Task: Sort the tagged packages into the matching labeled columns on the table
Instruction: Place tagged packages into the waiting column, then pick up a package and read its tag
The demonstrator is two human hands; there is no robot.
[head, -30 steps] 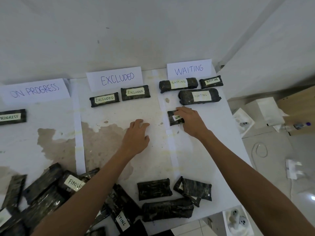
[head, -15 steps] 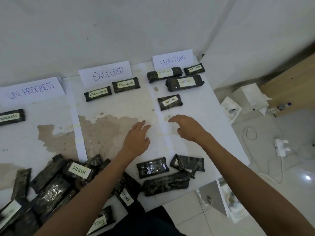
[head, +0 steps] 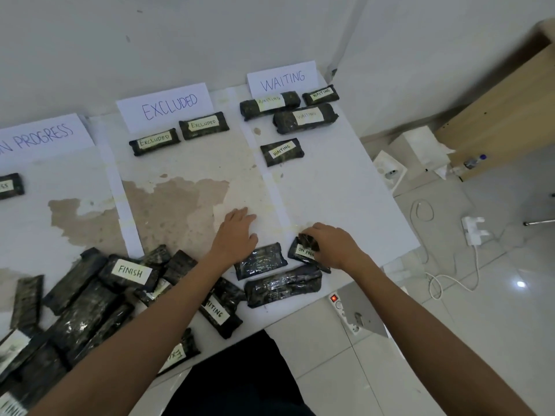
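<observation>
Gripping package tagged ON PRO (head: pixel 301 252) with right hand (head: pixel 333 246), fingers curled round its far end, rest of tag hidden. Package at near end of column under WAITING sign (head: pixel 282 78), close to table (head: pixel 345 205) edge. Half second ago: same hand open, hovering farther up column, holding nothing. Resting left hand (head: pixel 238 232) flat on table, fingers straight, much as before, beside untagged dark package (head: pixel 259 261). Small WAITING package (head: pixel 281 151) unmoved mid-column, well apart from both hands.

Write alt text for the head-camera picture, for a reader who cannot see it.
The right hand grips a dark package whose tag begins ON PRO; the left hand rests flat on the table. Sorted packages lie below EXCLUDED and WAITING signs.
</observation>
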